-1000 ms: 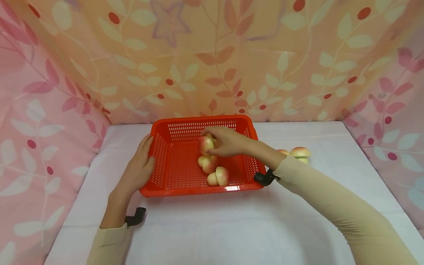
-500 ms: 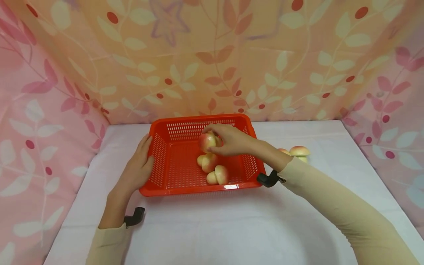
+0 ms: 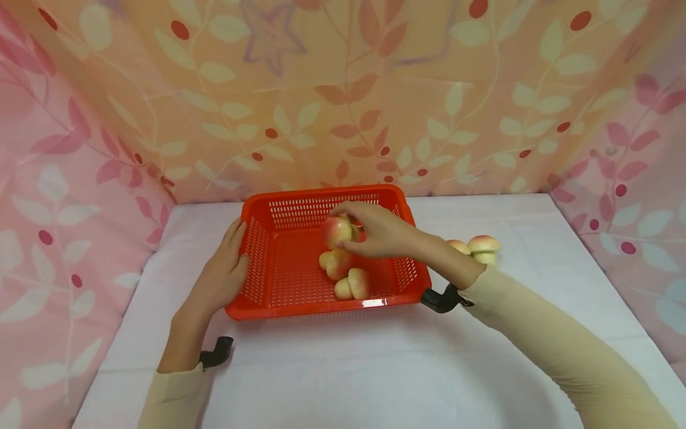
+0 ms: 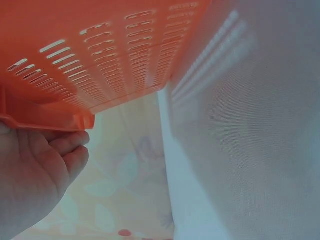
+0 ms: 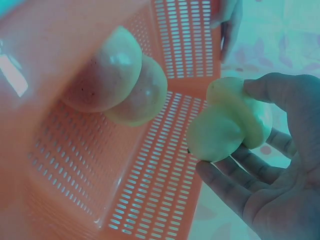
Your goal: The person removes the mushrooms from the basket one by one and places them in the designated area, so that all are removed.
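Inside the red plastic basket [image 3: 321,308], toward its far edge, we see the right hand [image 3: 377,231] pinching a toy mushroom [image 3: 334,232]; the left hand [image 3: 222,271], fingers extended, touches the basket's left edge, probably steadying it.

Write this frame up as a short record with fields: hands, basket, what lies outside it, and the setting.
left hand: touches the left rim of the basket
right hand: holds a mushroom within the basket; whether it touches the floor is unclear
container: red basket with slotted walls
loose inside: two mushrooms, on their sides, close together
outside: two more mushrooms to the basket's right, one partly hidden by the right forearm
surface: white cloth
backdrop: leaf-patterned curtain
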Available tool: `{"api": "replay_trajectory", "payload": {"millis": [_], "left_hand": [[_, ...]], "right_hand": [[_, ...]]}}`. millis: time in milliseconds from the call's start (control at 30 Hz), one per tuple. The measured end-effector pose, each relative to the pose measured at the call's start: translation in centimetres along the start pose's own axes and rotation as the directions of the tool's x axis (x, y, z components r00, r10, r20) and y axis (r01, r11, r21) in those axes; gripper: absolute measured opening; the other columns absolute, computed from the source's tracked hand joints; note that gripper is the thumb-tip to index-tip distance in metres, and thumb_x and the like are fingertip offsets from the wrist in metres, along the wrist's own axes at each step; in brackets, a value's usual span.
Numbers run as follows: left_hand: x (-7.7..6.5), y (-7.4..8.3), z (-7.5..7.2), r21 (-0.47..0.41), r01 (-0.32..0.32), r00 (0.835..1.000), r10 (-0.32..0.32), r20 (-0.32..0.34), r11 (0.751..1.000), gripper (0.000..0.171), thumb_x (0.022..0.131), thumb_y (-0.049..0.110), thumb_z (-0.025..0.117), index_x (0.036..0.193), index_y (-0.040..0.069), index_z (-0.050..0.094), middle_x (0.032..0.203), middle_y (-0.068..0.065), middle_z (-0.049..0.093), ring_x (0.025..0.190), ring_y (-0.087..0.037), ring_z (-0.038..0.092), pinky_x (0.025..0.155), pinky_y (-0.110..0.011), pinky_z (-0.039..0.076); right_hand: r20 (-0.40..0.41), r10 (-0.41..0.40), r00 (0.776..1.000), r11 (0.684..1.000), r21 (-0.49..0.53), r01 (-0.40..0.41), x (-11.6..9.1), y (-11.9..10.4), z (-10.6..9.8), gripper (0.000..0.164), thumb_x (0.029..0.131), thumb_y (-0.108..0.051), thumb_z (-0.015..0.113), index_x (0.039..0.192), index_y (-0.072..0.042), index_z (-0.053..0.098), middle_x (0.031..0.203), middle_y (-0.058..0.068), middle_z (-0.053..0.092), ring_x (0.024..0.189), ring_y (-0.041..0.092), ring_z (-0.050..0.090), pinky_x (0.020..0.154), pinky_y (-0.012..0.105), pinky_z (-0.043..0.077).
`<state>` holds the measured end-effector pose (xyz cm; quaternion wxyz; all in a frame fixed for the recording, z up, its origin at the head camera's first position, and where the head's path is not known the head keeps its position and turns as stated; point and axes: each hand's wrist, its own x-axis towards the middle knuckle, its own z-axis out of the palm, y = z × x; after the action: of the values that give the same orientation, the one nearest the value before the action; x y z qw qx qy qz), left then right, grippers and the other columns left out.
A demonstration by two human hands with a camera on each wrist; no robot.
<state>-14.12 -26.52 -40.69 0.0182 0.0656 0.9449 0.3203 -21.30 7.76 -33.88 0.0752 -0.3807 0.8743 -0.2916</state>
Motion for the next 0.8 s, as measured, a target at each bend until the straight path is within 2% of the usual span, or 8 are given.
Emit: {"api": "replay_trajectory", "payload": {"millis": [300, 633, 800], "left_hand": [[0.0, -0.3, 0.0, -0.005, -0.016, 1.000, 0.016, -0.004, 1.000, 0.069, 0.108, 0.018, 0.036, 0.171, 0.007, 0.008, 0.181, -0.012, 0.003, 0.166, -0.042, 0.012, 0.130, -0.069, 0.018], [0.0, -0.3, -0.1, -0.006, -0.013, 1.000, 0.012, -0.006, 1.000, 0.069, 0.109, 0.018, 0.037, 0.171, 0.007, 0.008, 0.181, -0.012, 0.003, 0.166, -0.041, 0.012, 0.131, -0.068, 0.018], [-0.1, -0.2, 0.1, -0.014, -0.008, 1.000, 0.008, -0.011, 1.000, 0.069, 0.109, 0.017, 0.038, 0.171, 0.008, 0.010, 0.181, -0.010, 0.004, 0.166, -0.040, 0.013, 0.131, -0.067, 0.018]], "right_hand": [[-0.075, 0.029, 0.997, 0.994, 0.112, -0.020, -2.3, -0.1, -0.2, 0.059, 0.092, -0.023, 0.080, 0.146, -0.010, 0.058, 0.137, 0.002, 0.068, 0.124, 0.023, 0.069, 0.101, 0.043, 0.062], [-0.095, 0.084, 0.992, 0.986, 0.151, -0.069, -3.7, 1.2, 0.5, 0.058, 0.093, -0.030, 0.080, 0.145, -0.018, 0.057, 0.137, -0.005, 0.067, 0.123, 0.018, 0.069, 0.102, 0.039, 0.062], [-0.115, 0.089, 0.989, 0.982, 0.174, -0.068, -4.5, 1.4, 0.7, 0.057, 0.093, -0.028, 0.080, 0.145, -0.019, 0.057, 0.138, -0.005, 0.066, 0.124, 0.018, 0.069, 0.104, 0.040, 0.061]]}}
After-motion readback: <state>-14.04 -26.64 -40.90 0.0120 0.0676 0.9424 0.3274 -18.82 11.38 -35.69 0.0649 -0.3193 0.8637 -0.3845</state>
